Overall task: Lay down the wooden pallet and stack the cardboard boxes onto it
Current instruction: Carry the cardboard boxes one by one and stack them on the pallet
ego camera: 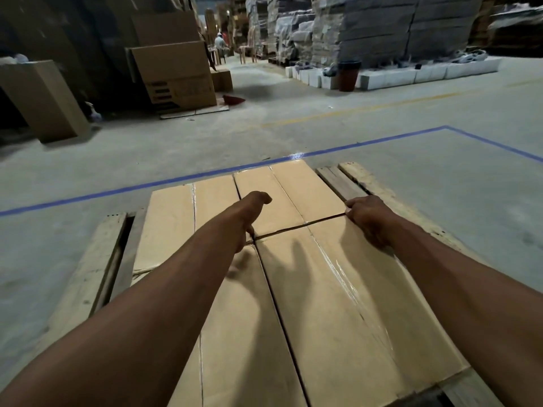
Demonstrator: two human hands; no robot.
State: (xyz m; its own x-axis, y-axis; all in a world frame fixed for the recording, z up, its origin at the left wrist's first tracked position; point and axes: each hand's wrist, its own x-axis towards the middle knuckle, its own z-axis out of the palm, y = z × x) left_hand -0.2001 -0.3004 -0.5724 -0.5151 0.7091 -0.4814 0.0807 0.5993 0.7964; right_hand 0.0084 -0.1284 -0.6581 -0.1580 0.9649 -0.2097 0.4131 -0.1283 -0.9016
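Observation:
A wooden pallet (91,274) lies flat on the concrete floor. Several taped cardboard boxes cover it, packed side by side. The near right box (346,306) reaches from the pallet's front edge to the middle. My right hand (367,220) grips that box's far right corner, fingers curled over the edge into the gap. My left hand (252,212) is at the box's far left corner, thumb down in the seam where the boxes meet and fingers curled above the far right box (288,195). Whether the left hand holds anything is unclear.
A blue line (176,179) on the floor runs just beyond the pallet. Large cardboard boxes (176,74) stand at the back left, a dark bin (349,74) and wrapped stacks at the back right. A person (219,42) is far down the aisle.

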